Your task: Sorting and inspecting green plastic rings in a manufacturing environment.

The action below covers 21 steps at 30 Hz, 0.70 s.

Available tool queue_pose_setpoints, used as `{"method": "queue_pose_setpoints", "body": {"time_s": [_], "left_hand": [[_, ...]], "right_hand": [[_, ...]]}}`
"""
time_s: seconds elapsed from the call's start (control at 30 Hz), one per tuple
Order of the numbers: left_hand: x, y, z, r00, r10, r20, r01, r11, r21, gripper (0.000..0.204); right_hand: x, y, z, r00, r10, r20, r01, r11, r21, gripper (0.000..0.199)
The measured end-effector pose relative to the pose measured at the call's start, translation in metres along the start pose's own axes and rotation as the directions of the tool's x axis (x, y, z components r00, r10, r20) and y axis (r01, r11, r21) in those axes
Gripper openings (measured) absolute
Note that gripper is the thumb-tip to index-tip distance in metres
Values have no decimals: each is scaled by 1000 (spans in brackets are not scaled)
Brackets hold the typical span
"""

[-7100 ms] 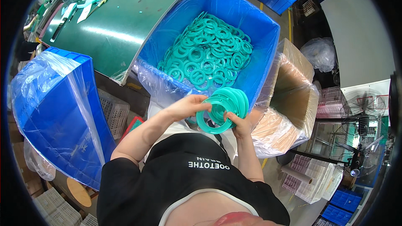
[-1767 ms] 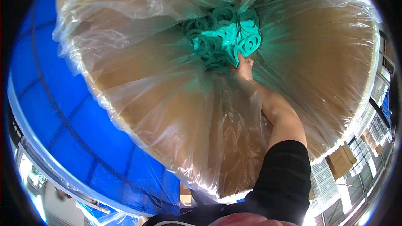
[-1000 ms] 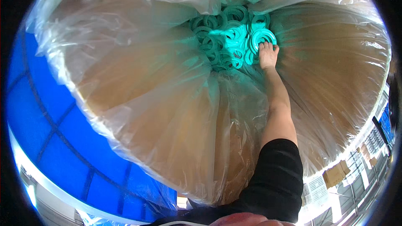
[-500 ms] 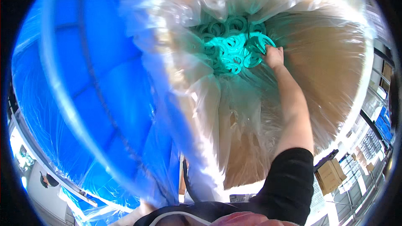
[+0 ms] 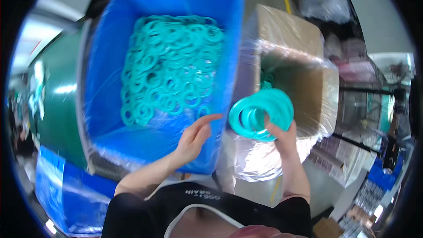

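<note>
Several flat teal rings [image 5: 275,101] are bunched in my right hand [image 5: 282,137], its fingers closed round their edges. This bunch hangs over the near left edge of the cardboard box [image 5: 310,101], which is lined with clear plastic. Inside that box a few more teal rings [image 5: 266,78] show behind the bunch. My left hand [image 5: 194,139] is over the near right part of the blue bin [image 5: 147,143], fingers stretched toward the bin's right wall and holding nothing. A wide layer of loose teal rings [image 5: 172,61] covers much of the bin's bottom.
A green surface [image 5: 64,101] with a grey edge rail runs along the bin's left side. Another blue container [image 5: 72,198] stands at the lower left. Bagged goods [image 5: 326,2] sit at the far right, and a black metal bar [image 5: 359,144] lies right of the box.
My right hand has come up out of the cardboard box with a bunch of rings. The view has drawn back, and my left hand now shows over the blue bin.
</note>
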<state>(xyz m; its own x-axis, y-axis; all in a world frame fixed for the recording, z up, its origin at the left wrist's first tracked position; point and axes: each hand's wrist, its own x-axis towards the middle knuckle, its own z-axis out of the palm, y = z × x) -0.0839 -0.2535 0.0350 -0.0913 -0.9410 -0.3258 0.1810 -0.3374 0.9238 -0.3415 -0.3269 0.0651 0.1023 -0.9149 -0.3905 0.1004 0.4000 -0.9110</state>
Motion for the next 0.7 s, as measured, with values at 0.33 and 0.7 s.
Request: {"method": "queue_pose_setpoints", "body": {"time_s": [0.33, 0.7], "left_hand": [[-167, 2, -97, 973, -75, 220, 96, 992, -85, 23], [-226, -47, -114, 837, 542, -75, -318, 594, 739, 19]], "right_hand": [[-154, 88, 140, 948, 175, 265, -220, 964, 150, 33], [-219, 113, 189, 930, 215, 299, -254, 962, 99, 20]]}}
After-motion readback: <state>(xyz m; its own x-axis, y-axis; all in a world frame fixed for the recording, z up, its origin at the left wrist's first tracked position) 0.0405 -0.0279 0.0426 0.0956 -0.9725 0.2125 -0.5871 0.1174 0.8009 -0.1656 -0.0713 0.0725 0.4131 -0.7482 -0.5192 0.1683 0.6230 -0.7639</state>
